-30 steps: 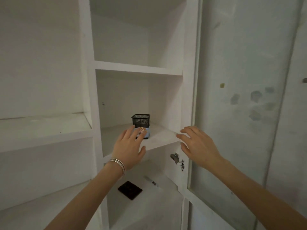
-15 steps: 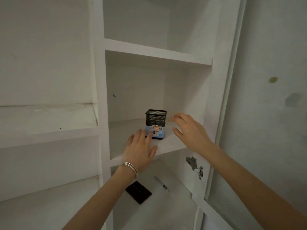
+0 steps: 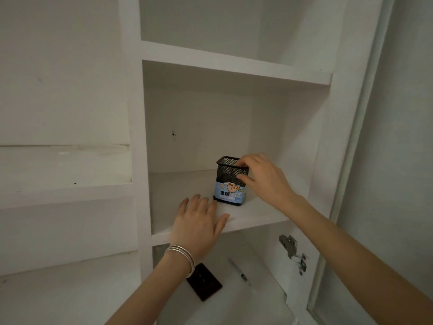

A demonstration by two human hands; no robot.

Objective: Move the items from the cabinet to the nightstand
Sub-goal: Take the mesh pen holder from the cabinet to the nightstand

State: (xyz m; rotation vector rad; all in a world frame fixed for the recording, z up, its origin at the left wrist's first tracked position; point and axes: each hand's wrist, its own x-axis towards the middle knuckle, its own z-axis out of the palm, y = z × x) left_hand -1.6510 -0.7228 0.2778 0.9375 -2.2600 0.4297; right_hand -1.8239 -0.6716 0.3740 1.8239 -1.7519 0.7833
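Note:
A black mesh pen holder (image 3: 228,178) with a blue paper label stands upright on the middle shelf (image 3: 257,214) of the white cabinet. My right hand (image 3: 262,179) grips it from the right, fingers over the rim and thumb against its front side. Near the shelf's front edge, my left hand (image 3: 199,221) hovers open just left of the holder's base, with silver bangles on the wrist. On the shelf below lie a dark flat card-like item (image 3: 206,283) and a pen (image 3: 239,272).
The cabinet door (image 3: 386,160) stands open at the right, with a metal hinge (image 3: 293,253) on the frame below the shelf. A white divider (image 3: 136,137) separates this bay from wider shelves (image 3: 65,174) on the left. An upper shelf (image 3: 234,64) spans overhead.
My right hand moved left from beside the holder and closed on its rim and side. My left hand stayed near the shelf edge. The view moved closer to the cabinet.

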